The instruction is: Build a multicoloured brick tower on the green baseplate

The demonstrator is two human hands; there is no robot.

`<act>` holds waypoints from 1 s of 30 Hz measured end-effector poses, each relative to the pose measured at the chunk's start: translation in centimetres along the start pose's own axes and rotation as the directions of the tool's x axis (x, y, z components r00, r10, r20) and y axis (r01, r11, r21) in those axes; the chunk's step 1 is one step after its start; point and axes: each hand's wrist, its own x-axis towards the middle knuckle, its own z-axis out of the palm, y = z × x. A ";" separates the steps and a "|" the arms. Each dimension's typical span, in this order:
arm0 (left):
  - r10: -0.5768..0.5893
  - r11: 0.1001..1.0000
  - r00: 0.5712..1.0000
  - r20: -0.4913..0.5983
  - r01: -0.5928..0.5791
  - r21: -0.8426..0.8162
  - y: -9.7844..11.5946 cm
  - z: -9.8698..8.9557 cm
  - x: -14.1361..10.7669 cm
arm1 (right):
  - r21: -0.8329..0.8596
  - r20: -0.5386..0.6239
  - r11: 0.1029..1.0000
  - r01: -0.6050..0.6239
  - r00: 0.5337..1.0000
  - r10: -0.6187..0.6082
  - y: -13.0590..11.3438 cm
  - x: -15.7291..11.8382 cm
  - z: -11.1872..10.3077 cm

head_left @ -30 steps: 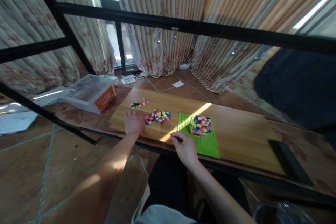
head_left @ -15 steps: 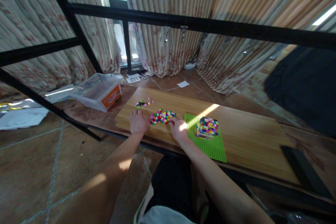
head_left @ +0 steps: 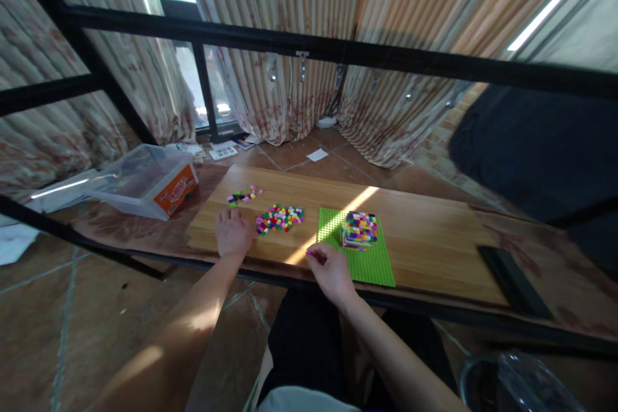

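My left hand [head_left: 233,232] rests palm down on the wooden board, fingers pointing away from me, holding nothing visible. Just right of it lies a pile of small colourful toy bricks [head_left: 280,219]. A smaller group of bricks [head_left: 244,195], black, green and pink among them, is beyond its fingertips. My right hand [head_left: 333,270] is at the near left edge of the green baseplate [head_left: 369,266], thumb and finger pinched on a tiny pink brick [head_left: 309,252]. On that baseplate stands a block-shaped build of multicoloured bricks [head_left: 360,230], apart from the hand.
A clear plastic box [head_left: 145,181] with an orange label stands left of the wooden board [head_left: 425,238]. A dark flat object [head_left: 514,280] lies at the board's right end. A black metal bar [head_left: 241,38] crosses in front of the curtains.
My right hand has moved from the brick pile back toward me and to the baseplate's edge, a pink brick in its pinch. My left hand stays beside the pile. The view has shifted right.
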 end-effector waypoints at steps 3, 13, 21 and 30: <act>0.004 1.000 1.000 -0.005 -0.004 -0.002 0.1 -0.1 0.1 | 0.124 -0.083 0.992 -0.028 0.996 0.038 0.7 -2.3 -2.4; 0.018 1.000 1.000 0.015 -0.018 0.007 -0.1 0.0 0.4 | 0.428 -0.451 0.900 -0.082 0.843 0.292 3.0 -1.3 -10.2; 0.036 0.999 0.999 0.011 -0.037 0.022 -0.1 -0.1 0.3 | 0.361 -0.491 0.932 -0.029 0.844 0.216 4.2 1.9 -10.6; 0.021 0.999 1.000 -0.009 -0.021 0.032 0.0 0.0 0.4 | 0.370 -0.489 0.929 -0.027 0.844 0.219 5.2 2.8 -10.6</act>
